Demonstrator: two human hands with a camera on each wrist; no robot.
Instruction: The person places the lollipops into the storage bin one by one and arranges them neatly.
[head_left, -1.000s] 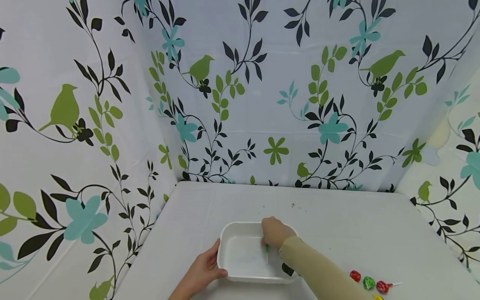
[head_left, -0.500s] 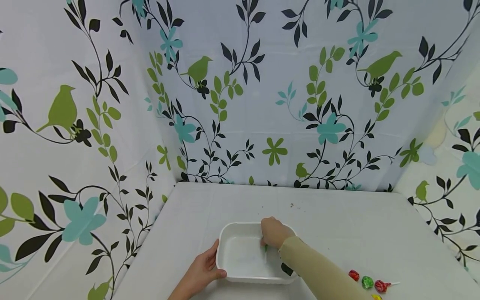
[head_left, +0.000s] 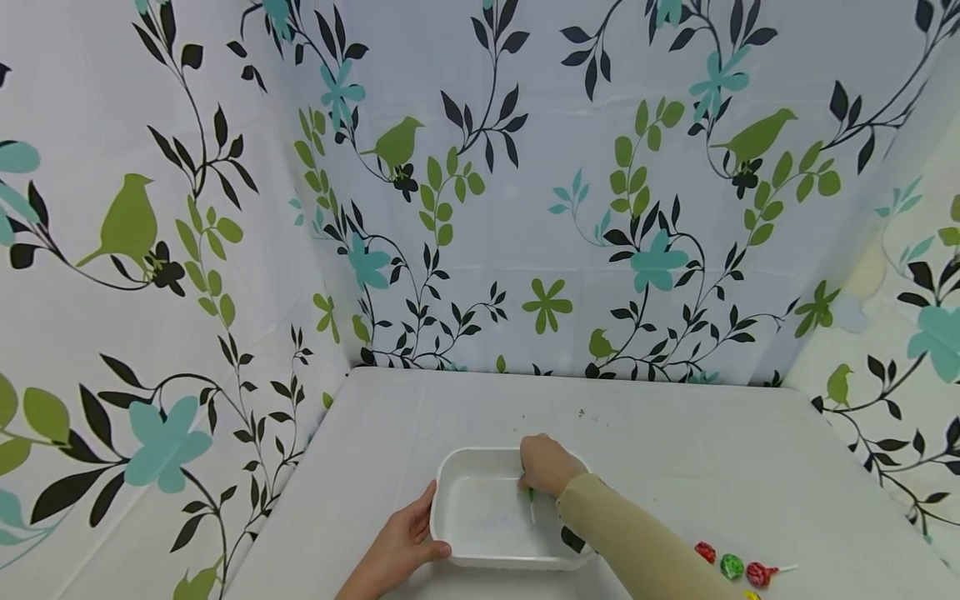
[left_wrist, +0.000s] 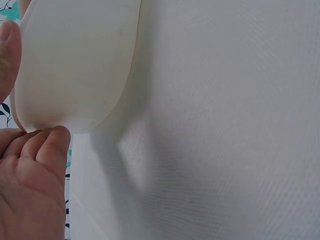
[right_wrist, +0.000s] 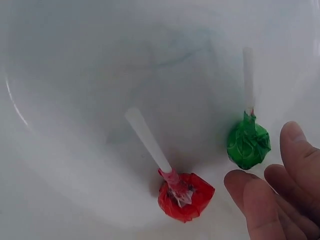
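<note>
A white rectangular dish point(head_left: 476, 512) with rounded corners stands on the white table. My left hand point(head_left: 401, 537) grips its left side, thumb at the near corner and fingers along the outer wall; the left wrist view shows the fingertips against the underside of the dish point(left_wrist: 80, 60). Inside it, a green-wrapped lollipop point(right_wrist: 248, 142) and a red-wrapped lollipop point(right_wrist: 186, 197) lie with white sticks. My right hand point(head_left: 551, 467) reaches into the right part of the dish. Its thumb and fingers are parted, close beside the green lollipop, holding nothing. The head view hides the red lollipop in the dish.
On the table to the right lie several more lollipops: a red one point(head_left: 705, 552), a green one point(head_left: 732, 567), another red one point(head_left: 761, 574) with its stick pointing right, and a yellow one point(head_left: 752, 595) cut by the frame edge. Patterned curtains point(head_left: 480, 208) surround the table.
The head view has shifted slightly. Both hands and the dish keep practically the same places, and the lollipops on the table lie as before.
</note>
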